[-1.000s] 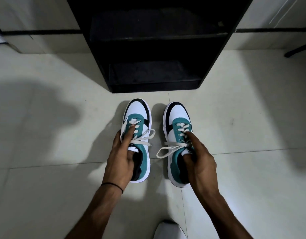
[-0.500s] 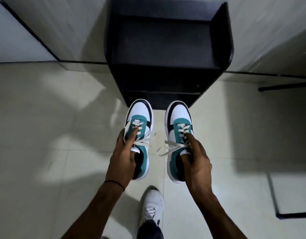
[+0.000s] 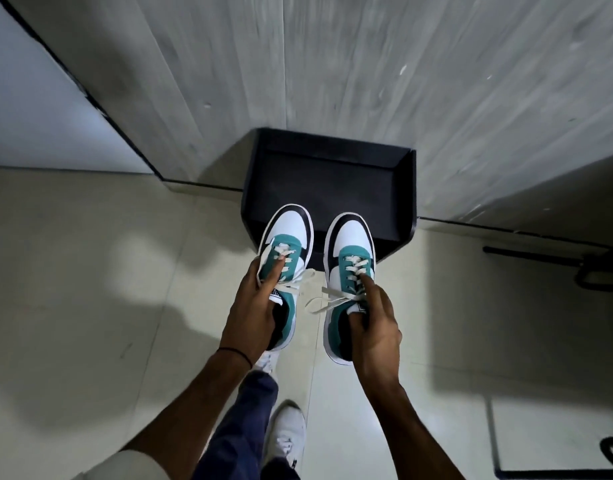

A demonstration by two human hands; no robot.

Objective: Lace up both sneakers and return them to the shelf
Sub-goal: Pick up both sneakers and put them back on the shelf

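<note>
Left sneaker (image 3: 287,237): white toe, black trim, teal lace panel, cream laces threaded, ends trailing inward. Right sneaker (image 3: 352,244): matching, same condition. Both held aloft, side by side, not touching, toes toward the black shelf (image 3: 326,181).

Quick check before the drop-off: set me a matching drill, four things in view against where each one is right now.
Things:
1. black shelf
2. black wristband
3. plain white shoe
4. loose lace ends

Places:
A. dangling between the two teal sneakers
B. worn on the person's foot, low in the view
C. against the wall, ahead of the sneakers
D. round the left wrist

Pairs: 1-C, 2-D, 3-B, 4-A.
</note>
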